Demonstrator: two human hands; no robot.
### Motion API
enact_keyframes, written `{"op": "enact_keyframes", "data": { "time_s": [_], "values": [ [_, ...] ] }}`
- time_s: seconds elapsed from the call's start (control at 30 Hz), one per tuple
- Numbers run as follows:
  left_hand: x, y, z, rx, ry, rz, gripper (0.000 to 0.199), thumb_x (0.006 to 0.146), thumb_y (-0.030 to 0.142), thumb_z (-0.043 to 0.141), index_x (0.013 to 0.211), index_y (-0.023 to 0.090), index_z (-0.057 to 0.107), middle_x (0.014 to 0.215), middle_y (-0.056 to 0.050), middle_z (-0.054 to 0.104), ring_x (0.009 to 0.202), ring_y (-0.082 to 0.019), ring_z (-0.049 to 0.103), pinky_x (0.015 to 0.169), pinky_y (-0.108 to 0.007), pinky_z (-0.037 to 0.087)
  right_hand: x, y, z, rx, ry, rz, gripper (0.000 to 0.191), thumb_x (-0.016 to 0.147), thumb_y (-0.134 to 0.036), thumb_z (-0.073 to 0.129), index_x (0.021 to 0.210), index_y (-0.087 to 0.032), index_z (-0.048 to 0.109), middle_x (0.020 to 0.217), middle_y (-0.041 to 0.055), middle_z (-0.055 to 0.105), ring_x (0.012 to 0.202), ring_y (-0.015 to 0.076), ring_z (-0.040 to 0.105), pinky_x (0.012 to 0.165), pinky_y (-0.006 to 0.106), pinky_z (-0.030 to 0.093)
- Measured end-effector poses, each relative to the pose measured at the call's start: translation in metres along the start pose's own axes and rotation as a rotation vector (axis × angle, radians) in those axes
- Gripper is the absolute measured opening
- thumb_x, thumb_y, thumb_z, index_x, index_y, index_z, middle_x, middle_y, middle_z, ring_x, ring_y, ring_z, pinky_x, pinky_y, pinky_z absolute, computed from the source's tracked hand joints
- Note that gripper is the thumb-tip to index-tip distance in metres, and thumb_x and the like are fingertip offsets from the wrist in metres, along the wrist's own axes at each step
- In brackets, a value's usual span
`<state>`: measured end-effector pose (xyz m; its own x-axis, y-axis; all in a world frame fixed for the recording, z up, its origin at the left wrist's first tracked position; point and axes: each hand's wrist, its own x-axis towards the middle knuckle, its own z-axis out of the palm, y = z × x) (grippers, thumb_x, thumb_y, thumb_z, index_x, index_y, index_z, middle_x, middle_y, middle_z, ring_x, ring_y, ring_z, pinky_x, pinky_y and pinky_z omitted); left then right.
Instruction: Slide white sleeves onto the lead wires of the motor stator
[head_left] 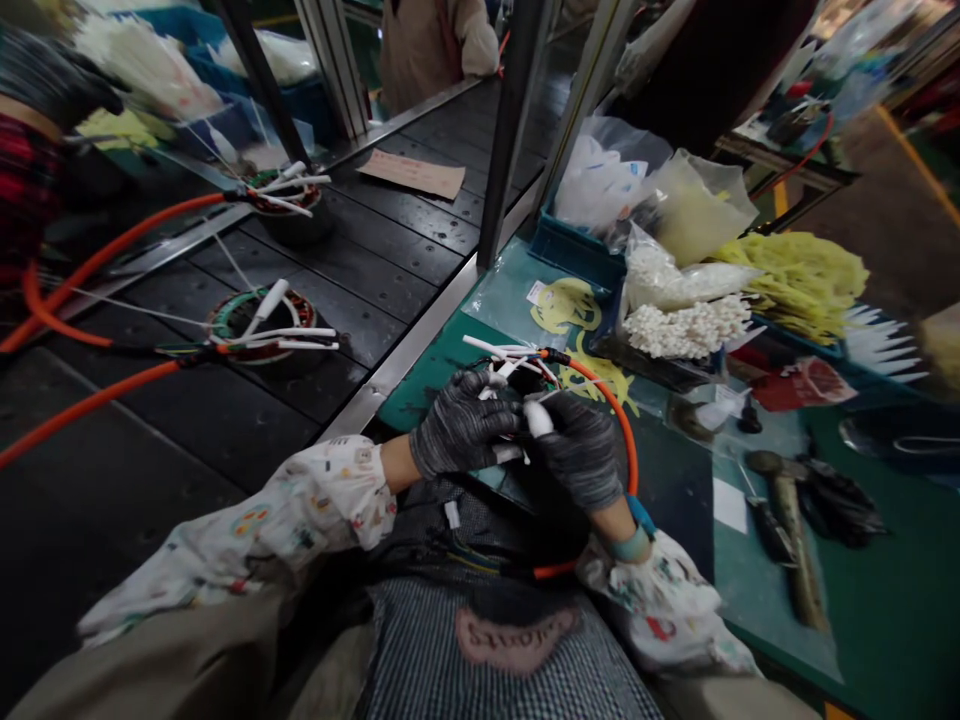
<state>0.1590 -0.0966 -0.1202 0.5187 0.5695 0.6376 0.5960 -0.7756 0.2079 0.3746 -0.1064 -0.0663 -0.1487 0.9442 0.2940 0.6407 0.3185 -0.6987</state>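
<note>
Both of my hands wear dark grey gloves and meet over a wound motor stator at the corner of the green bench. With fingers bent, my left hand [466, 425] closes among the stator's leads; what lies in its grip is hidden. My right hand [583, 450] pinches a thick white sleeve [538, 418], its rounded end facing my left hand. White-sleeved wires [504, 350] stick out behind the gloves. From them an orange cable [626, 425] curves right and down past my right wrist. Most of the stator is covered by my hands.
Two more stators with orange cables, one a nearer stator [262, 318], sit on the dark slatted conveyor [405, 245]. A metal post [517, 130] rises at the bench edge. Rightward are bagged white sleeves [686, 325], yellow ties [802, 280] and a hammer [795, 540]. A co-worker's gloved hand [52, 75] is upper left.
</note>
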Motion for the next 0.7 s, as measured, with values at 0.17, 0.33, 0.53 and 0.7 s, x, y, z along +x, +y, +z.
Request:
{"op": "enact_keyframes", "data": {
  "time_s": [0.17,0.33,0.53,0.7],
  "values": [
    [0.003,0.003,-0.003,0.019,0.097,0.038,0.026,0.092,0.044,0.084,0.115,0.034,0.083,0.114,-0.001,0.083,0.131,-0.028,0.061,0.113,-0.042,0.052,0.005,0.006,-0.010,0.408,-0.172,0.119,0.027,0.103,-0.049,0.067,0.112,-0.031,0.085,0.112,0.0026,0.087,0.103,0.0262,0.082,0.096,0.044,0.066],
    [0.003,0.003,-0.003,0.008,0.058,-0.003,0.020,0.097,0.047,0.077,0.110,0.033,0.084,0.115,0.000,0.082,0.130,-0.028,0.064,0.113,-0.043,0.052,0.006,0.009,-0.012,0.402,-0.091,0.166,0.016,0.089,-0.041,0.079,0.097,-0.029,0.085,0.099,0.0023,0.087,0.091,0.0252,0.082,0.089,0.043,0.067],
    [0.002,0.001,-0.004,0.012,0.003,-0.025,0.026,0.098,0.050,0.073,0.111,0.030,0.084,0.110,-0.001,0.083,0.128,-0.029,0.068,0.112,-0.045,0.053,0.006,0.010,-0.014,0.357,-0.130,0.186,0.019,0.089,-0.045,0.081,0.100,-0.030,0.085,0.098,0.0016,0.087,0.091,0.0250,0.081,0.089,0.045,0.066],
    [0.003,-0.001,-0.003,0.022,0.046,-0.016,0.030,0.099,0.052,0.072,0.111,0.027,0.083,0.110,-0.002,0.081,0.128,-0.028,0.067,0.112,-0.044,0.054,0.007,0.008,-0.013,0.373,-0.115,0.151,0.016,0.089,-0.041,0.081,0.099,-0.030,0.086,0.096,0.0002,0.087,0.088,0.0235,0.082,0.083,0.041,0.066]
  ]
}}
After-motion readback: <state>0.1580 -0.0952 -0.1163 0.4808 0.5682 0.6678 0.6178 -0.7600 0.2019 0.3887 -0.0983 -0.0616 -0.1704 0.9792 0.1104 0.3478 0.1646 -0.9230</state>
